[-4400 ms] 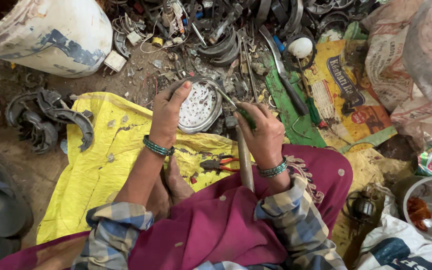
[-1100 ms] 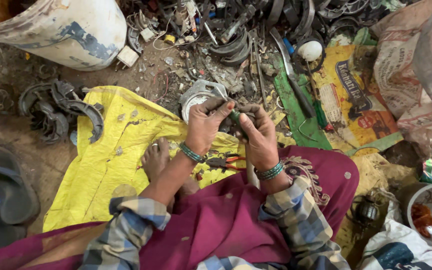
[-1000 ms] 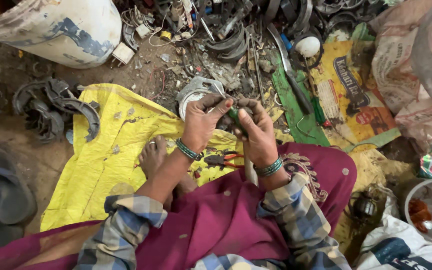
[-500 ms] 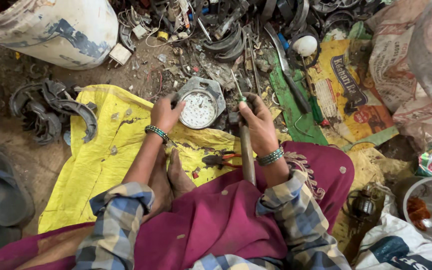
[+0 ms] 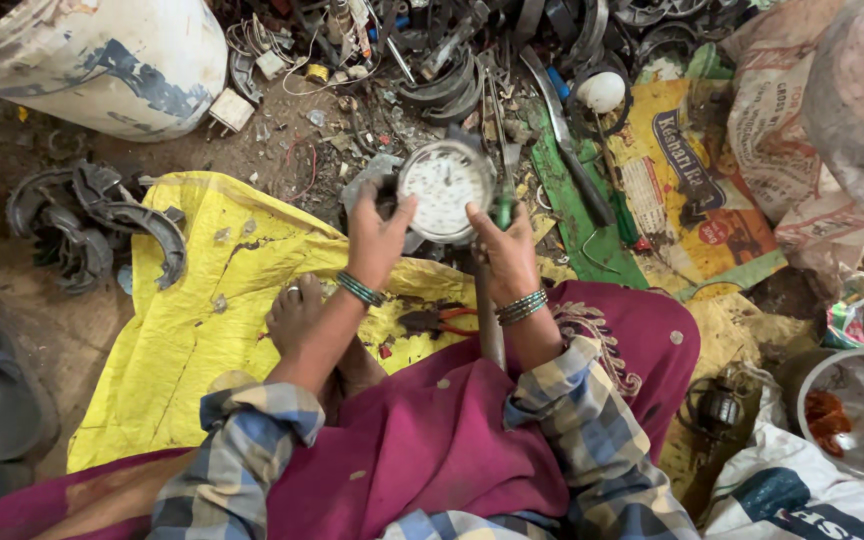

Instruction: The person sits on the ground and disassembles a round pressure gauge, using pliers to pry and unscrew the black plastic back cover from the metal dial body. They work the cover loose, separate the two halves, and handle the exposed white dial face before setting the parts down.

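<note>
While the person sat over a yellow sack (image 5: 202, 300) spread on the ground, the left hand (image 5: 377, 235) gripped the left edge of a round white-faced gauge (image 5: 445, 190), fingers closed on its rim. The right hand (image 5: 505, 250) was clamped around a green-handled tool (image 5: 503, 205) just beside the gauge's right edge. Red-handled pliers (image 5: 437, 320) lay on the sack below the wrists
</note>
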A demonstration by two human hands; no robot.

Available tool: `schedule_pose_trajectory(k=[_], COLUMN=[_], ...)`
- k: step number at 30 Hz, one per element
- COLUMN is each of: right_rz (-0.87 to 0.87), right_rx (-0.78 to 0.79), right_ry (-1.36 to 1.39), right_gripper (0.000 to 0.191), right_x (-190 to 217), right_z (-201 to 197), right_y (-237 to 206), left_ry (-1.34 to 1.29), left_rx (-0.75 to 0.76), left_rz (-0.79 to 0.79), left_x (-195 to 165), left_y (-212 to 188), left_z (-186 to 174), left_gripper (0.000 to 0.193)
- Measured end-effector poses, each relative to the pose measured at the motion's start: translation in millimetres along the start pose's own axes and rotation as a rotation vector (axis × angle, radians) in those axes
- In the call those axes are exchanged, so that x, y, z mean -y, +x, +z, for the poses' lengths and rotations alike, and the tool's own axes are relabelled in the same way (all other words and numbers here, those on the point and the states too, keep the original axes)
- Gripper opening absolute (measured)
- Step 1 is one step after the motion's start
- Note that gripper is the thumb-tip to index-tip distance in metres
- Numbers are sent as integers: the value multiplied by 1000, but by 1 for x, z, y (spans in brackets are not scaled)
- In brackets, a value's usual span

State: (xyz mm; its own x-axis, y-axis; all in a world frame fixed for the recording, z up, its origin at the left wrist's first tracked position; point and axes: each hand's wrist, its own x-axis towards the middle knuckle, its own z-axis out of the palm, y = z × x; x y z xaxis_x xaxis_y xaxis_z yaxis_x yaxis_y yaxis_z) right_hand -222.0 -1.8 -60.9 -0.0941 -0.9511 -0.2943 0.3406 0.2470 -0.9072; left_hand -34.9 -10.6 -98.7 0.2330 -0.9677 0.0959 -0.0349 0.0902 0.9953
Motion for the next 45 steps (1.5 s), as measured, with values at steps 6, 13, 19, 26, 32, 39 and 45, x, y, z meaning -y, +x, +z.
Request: schedule_pose_trajectory(k=[6, 13, 19, 26, 32, 39, 45], right_rz=[-92, -79, -579, -464, -516, -602, -643], right_rx=[32, 300, 161, 356, 552, 576, 573], right_ry=[82, -233, -735, -969, -1136, -1131, -1300], right_gripper=[40, 38, 54, 38, 41, 40, 39], right_x=[30, 36, 47, 96, 100, 99, 100], right_z=[2, -7, 0, 21, 50, 50, 45], right_y=[-12, -11, -15, -64, -93, -94, -93], left_ry=[-335, -596, -690, -888, -823, -757, -555], left_rx=[268, 499, 313, 37, -61, 29, 270], left_rz=[-256, -529, -562, -386, -268, -180, -208], left_x=[-57, -49, -24, -47, -52, -73, -91], left_y=[0, 10, 1, 21, 21, 15, 10], left_z=[-8, -33, -17, -43, -51, -44, -45], left_gripper=[55, 64, 50, 57, 44, 43, 52])
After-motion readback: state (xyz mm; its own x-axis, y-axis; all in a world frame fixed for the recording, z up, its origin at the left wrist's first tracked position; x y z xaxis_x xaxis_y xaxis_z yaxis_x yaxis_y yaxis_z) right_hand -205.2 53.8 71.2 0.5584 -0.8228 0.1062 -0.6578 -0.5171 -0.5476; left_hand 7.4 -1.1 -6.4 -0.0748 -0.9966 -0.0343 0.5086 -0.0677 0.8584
